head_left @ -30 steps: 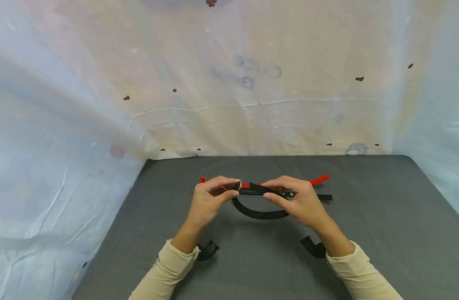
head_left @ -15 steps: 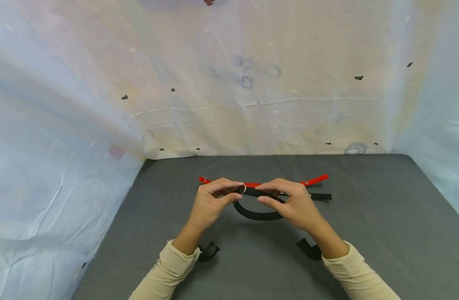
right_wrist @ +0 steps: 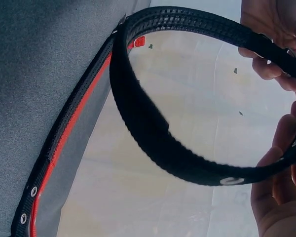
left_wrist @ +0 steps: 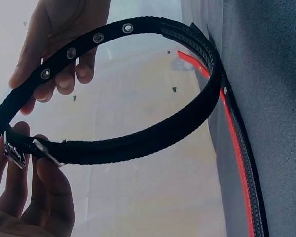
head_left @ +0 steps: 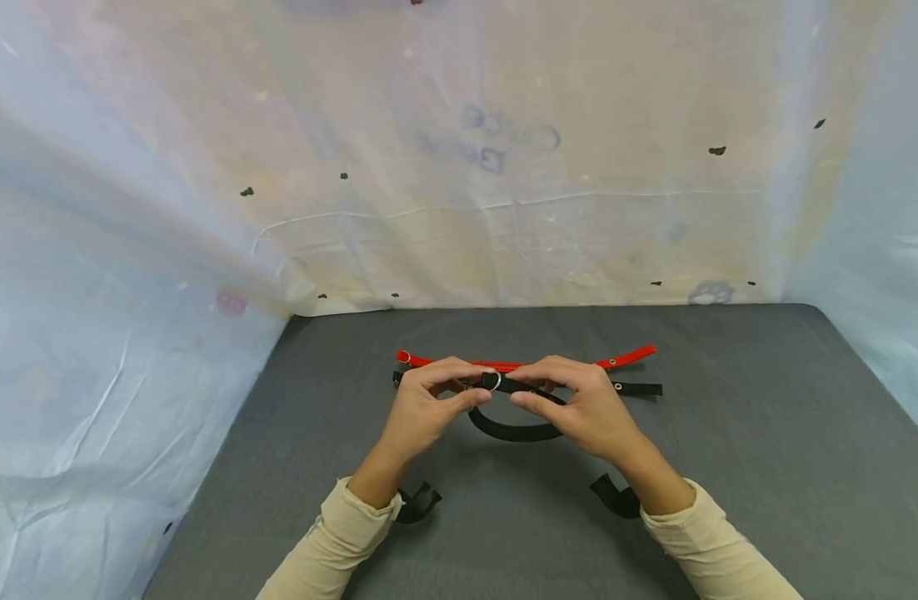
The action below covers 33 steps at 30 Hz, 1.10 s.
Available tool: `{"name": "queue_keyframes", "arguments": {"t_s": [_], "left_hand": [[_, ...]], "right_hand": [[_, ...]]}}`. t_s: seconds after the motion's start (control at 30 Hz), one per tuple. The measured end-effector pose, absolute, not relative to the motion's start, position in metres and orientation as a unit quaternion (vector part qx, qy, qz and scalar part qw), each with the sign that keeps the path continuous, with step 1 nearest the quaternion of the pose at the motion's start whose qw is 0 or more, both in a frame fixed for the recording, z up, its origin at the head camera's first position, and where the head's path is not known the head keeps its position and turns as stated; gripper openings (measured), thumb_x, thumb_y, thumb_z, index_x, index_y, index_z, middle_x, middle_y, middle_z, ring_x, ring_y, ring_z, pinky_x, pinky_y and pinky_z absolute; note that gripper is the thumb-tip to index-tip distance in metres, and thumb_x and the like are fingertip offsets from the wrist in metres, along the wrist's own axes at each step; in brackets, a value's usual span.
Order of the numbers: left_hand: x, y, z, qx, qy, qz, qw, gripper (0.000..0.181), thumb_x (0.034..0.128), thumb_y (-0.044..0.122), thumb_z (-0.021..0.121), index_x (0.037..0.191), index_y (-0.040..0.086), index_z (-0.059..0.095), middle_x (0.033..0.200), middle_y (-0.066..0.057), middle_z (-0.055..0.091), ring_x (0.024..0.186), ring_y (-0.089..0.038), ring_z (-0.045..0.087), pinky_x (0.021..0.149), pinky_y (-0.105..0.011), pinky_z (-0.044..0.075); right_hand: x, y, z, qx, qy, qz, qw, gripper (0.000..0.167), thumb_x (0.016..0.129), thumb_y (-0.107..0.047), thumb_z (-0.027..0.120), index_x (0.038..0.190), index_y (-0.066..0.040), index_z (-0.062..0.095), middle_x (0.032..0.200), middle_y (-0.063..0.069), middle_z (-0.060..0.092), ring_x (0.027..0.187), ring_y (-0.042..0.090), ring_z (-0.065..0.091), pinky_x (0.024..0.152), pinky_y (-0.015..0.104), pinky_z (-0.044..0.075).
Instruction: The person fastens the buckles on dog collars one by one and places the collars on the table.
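A black collar [head_left: 515, 432] is bent into a loop between my two hands. My left hand [head_left: 421, 404] pinches its buckle end. In the left wrist view a metal buckle [left_wrist: 14, 152] and a D-ring [left_wrist: 48, 152] show by those fingers. The other end, a strap with metal eyelets [left_wrist: 71, 53], is gripped by my right hand [head_left: 579, 400]. Both ends meet at the left edge of the left wrist view; whether the strap passes through the buckle is hidden by the fingers. Padded, stitched lining [right_wrist: 187, 19] covers part of the loop's inside.
Behind my hands a red collar [head_left: 630, 358] and a second black collar [head_left: 642, 389] lie side by side on the grey table [head_left: 519, 517]. A pale patterned sheet [head_left: 504, 250] hangs at the back. Black straps [head_left: 615, 497] stick out near both wrists.
My right hand has shifted slightly left, nearer my left hand. The D-ring has turned to face the head camera, and the black collar's upper part sits between the fingertips.
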<state>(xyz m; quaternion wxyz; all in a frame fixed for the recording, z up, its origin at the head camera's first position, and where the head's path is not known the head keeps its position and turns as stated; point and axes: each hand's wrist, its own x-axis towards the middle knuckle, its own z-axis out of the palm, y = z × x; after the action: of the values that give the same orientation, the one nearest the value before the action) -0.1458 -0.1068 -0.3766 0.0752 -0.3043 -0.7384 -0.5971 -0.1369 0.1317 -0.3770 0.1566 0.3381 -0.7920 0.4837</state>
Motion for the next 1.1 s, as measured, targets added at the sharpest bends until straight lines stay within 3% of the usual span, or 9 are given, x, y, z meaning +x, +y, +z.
{"name": "queue_keyframes", "arguments": {"t_s": [0.47,0.73,0.93,1.1], "left_hand": [[-0.146,-0.109,-0.378,-0.307,-0.717,-0.620,0.088,0.024,0.0882,0.008,0.075,0.110,-0.003,0.074,0.102,-0.019,0.072,0.090,-0.010,0.066,0.078,-0.029,0.058],[-0.146,-0.118,-0.371,-0.244,-0.689,-0.678,0.076,0.028,0.0888,0.009,0.075,0.113,-0.003,0.073,0.102,0.004,0.072,0.085,-0.014,0.067,0.073,-0.024,0.057],[-0.148,-0.122,-0.365,-0.216,-0.664,-0.709,0.099,0.029,0.0887,0.005,0.074,0.114,-0.009,0.070,0.107,0.004,0.073,0.093,-0.015,0.071,0.077,-0.024,0.059],[-0.149,-0.122,-0.362,-0.216,-0.658,-0.715,0.101,0.029,0.0884,0.005,0.074,0.114,-0.010,0.069,0.107,0.004,0.072,0.094,-0.013,0.070,0.077,-0.023,0.058]], "right_hand": [[-0.138,0.127,-0.376,0.339,-0.793,0.483,0.151,0.031,0.084,-0.013,0.080,0.113,-0.021,0.074,0.101,-0.008,0.073,0.082,0.003,0.060,0.073,0.022,0.051],[-0.140,0.135,-0.376,0.304,-0.819,0.466,0.139,0.028,0.085,-0.022,0.080,0.113,-0.026,0.074,0.100,-0.012,0.071,0.082,0.003,0.059,0.068,0.022,0.049],[-0.142,0.146,-0.372,0.278,-0.825,0.469,0.149,0.028,0.085,-0.019,0.080,0.111,-0.026,0.075,0.105,-0.010,0.072,0.086,0.003,0.061,0.070,0.022,0.051],[-0.143,0.151,-0.372,0.277,-0.819,0.475,0.164,0.029,0.085,-0.013,0.079,0.112,-0.023,0.075,0.103,-0.007,0.073,0.081,0.005,0.059,0.064,0.022,0.048]]}}
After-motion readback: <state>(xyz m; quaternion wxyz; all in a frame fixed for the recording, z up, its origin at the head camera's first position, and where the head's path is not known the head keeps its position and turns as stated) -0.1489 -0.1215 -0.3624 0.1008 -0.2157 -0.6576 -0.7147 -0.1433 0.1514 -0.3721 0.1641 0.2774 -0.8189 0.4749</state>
